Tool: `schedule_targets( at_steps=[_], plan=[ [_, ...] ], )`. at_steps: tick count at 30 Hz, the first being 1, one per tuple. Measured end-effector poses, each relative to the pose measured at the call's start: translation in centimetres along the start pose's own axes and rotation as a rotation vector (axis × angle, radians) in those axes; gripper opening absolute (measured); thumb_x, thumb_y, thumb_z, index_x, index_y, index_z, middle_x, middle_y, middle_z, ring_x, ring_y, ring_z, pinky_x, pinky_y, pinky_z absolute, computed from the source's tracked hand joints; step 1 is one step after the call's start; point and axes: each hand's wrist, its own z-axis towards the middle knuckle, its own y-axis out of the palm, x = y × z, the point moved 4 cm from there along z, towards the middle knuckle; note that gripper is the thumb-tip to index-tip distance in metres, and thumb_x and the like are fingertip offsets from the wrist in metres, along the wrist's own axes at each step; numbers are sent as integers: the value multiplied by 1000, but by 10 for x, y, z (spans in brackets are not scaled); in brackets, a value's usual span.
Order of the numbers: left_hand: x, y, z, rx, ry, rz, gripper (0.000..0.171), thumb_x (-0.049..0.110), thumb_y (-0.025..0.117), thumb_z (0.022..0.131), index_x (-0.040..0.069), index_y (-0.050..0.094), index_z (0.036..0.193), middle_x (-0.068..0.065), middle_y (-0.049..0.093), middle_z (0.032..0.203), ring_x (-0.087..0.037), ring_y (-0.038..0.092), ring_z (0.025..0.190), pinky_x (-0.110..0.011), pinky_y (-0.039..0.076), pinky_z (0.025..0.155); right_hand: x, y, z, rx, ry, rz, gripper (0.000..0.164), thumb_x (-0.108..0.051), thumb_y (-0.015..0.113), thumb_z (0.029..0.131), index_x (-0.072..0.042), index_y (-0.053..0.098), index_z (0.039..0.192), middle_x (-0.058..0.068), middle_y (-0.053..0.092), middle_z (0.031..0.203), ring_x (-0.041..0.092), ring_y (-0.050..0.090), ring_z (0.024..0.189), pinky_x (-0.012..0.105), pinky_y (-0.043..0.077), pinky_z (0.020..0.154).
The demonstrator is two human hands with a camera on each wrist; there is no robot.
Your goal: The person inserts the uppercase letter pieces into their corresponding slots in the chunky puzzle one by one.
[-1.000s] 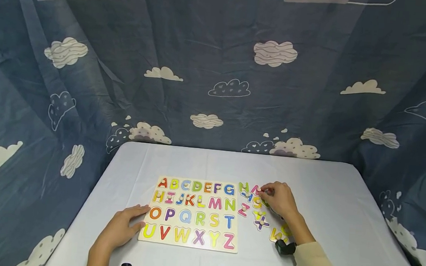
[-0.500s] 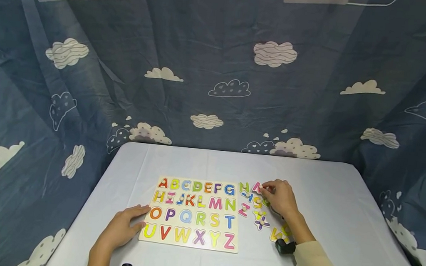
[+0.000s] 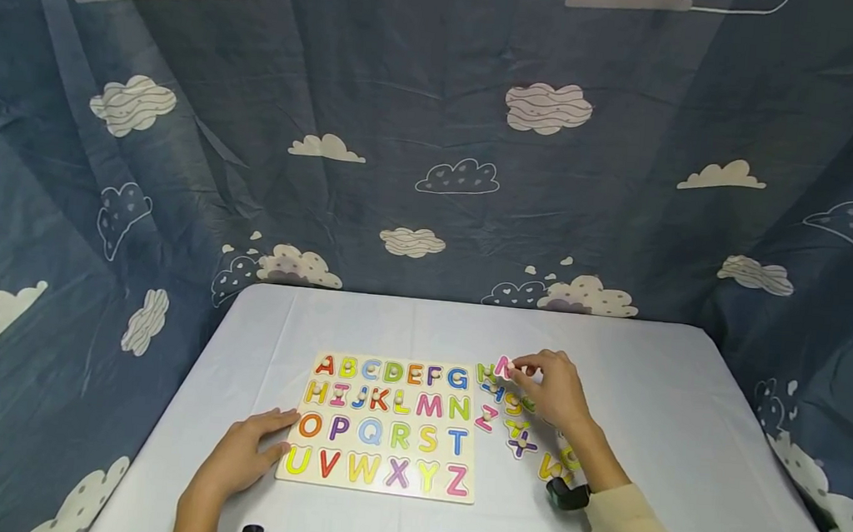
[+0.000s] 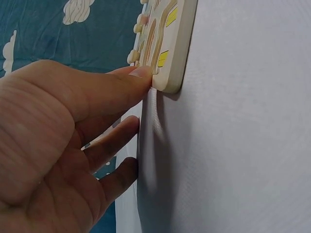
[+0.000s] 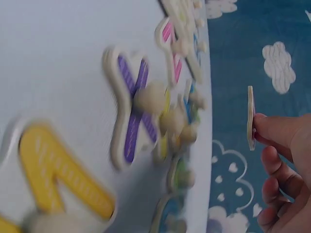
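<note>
My right hand [image 3: 554, 389] pinches a pink letter piece, apparently an M [image 3: 503, 366], by its knob. In the right wrist view the piece [image 5: 250, 118] is seen edge-on, lifted clear of the table. The cream alphabet puzzle board [image 3: 379, 492] lies left of it, with knobbed letters in its top row and in H to L; M onward show as flat coloured shapes without knobs. My left hand [image 3: 242, 454] touches the board's left edge with thumb and forefinger. In the left wrist view its thumb [image 4: 131, 85] rests at the board's corner, the other fingers spread loosely.
Loose knobbed letters lie right of the board: a purple X [image 3: 522, 445], a pink Z-like piece [image 3: 486, 418], a green N-like piece [image 3: 486, 374], a yellow piece [image 3: 549, 467] and several others partly under the right arm. A cloud-patterned curtain [image 3: 431, 208] hangs behind the white table [image 3: 362, 319].
My right hand has lifted the pink letter from among the loose pieces and moved it slightly left and up. The left hand has stayed at the board's edge.
</note>
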Motion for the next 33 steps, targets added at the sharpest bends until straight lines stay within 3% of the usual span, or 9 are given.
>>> schedule_targets(
  at_steps=[10, 19, 33],
  plan=[
    [-2, 0, 0, 5, 12, -17, 51, 15, 76, 92, 20, 65, 141, -9, 56, 153, -44, 44, 146, -70, 33, 116, -35, 17, -3, -30, -118, 4, 17, -28, 80, 91, -17, 82, 104, -4, 65, 83, 23, 51, 87, 33, 39, 72],
    [-3, 0, 1, 14, 9, -14, 52, 16, 76, 92, 20, 64, 142, -8, 56, 153, -46, 44, 146, -71, 33, 115, -66, 40, -10, -64, -172, 44, 14, -27, 82, 89, -19, 83, 101, -8, 64, 80, 19, 52, 84, 30, 41, 69],
    [-3, 2, 2, 25, 2, -18, 52, 16, 76, 92, 21, 65, 142, -8, 56, 153, -45, 44, 146, -71, 33, 116, -89, 76, -18, -121, -216, 63, 7, -24, 84, 87, -22, 83, 94, -14, 56, 70, 11, 43, 74, 27, 37, 67]
  ],
)
